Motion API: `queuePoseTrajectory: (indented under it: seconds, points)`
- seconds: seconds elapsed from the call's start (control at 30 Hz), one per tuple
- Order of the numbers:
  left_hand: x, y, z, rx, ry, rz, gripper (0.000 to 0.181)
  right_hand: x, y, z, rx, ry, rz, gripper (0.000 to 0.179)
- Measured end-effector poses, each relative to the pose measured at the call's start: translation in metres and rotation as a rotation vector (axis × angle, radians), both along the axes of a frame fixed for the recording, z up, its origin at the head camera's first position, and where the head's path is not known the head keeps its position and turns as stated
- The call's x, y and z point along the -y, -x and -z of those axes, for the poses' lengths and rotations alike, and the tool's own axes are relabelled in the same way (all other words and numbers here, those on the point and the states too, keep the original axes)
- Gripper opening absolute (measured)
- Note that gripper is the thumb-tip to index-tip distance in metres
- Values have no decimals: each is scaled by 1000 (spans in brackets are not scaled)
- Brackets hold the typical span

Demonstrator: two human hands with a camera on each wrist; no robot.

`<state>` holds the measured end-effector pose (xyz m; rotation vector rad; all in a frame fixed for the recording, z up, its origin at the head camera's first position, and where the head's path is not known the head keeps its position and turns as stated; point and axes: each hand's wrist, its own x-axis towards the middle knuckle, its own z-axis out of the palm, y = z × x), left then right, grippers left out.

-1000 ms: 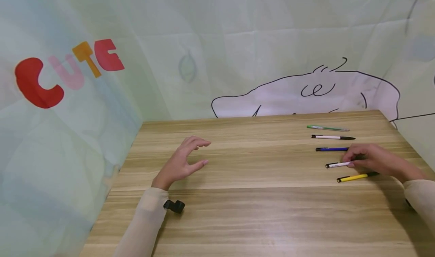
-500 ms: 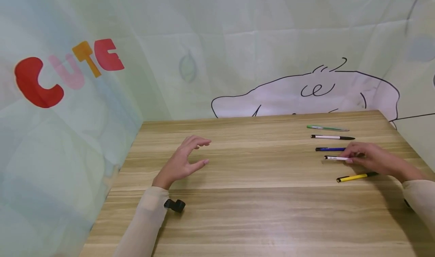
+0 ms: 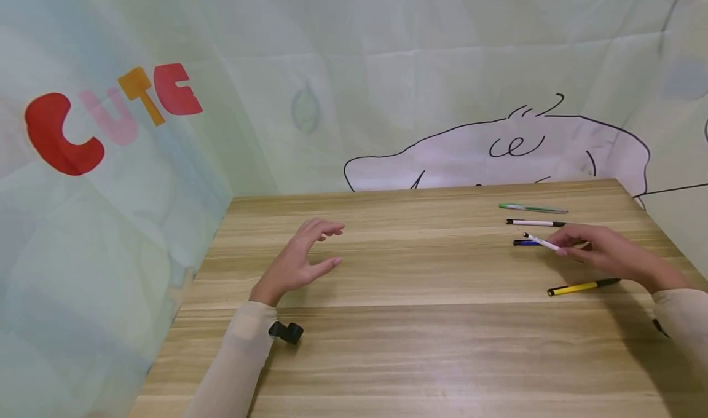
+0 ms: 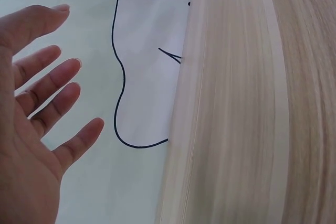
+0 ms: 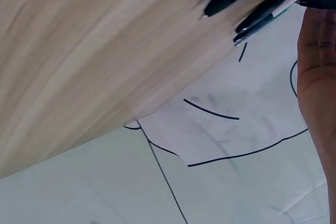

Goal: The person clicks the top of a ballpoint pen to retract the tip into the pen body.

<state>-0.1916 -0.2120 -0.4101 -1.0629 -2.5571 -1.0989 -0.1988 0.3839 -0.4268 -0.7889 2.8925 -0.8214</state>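
My right hand (image 3: 611,255) pinches a white pen (image 3: 543,242) between thumb and fingers, raised off the table and tilted over the blue pen (image 3: 521,243). In the right wrist view the dark tip of the held pen (image 5: 317,1) pokes past the fingers. Farther back lie a second white pen (image 3: 533,222) with black ends and a clear green pen (image 3: 532,208). A yellow pen (image 3: 578,288) with black ends lies nearer the front. Over the left part of the table, my left hand (image 3: 295,258) hovers with relaxed, spread fingers and holds nothing.
The wood-grain table (image 3: 387,356) reaches back to a printed cloth backdrop (image 3: 310,49) with a cartoon outline and coloured letters. A small black device (image 3: 286,332) sits on the left wrist.
My right hand has lifted the white pen from between the blue and yellow pens and moved it back over the blue pen, tilting it. The left hand has barely moved.
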Motion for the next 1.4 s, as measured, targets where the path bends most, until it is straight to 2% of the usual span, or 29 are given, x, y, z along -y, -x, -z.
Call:
queuePoseTrajectory:
  seconds: [0.37, 0.7, 0.97, 1.2, 1.4]
  points:
    - [-5, 1, -2, -2, -9, 7, 62, 21, 1, -15, -44, 94, -82, 23]
    - [-18, 5, -2, -36, -29, 43, 62, 47, -1, -34, 21, 133, -48, 18]
    - [-28, 9, -4, -73, -78, 62, 64, 65, 1, -44, 14, 125, -39, 18]
    - [-37, 13, -8, -88, -85, 58, 66, 76, 2, -50, 33, 252, -51, 21]
    - [-46, 17, -10, -110, -109, 79, 66, 86, 3, -53, 45, 318, -10, 17]
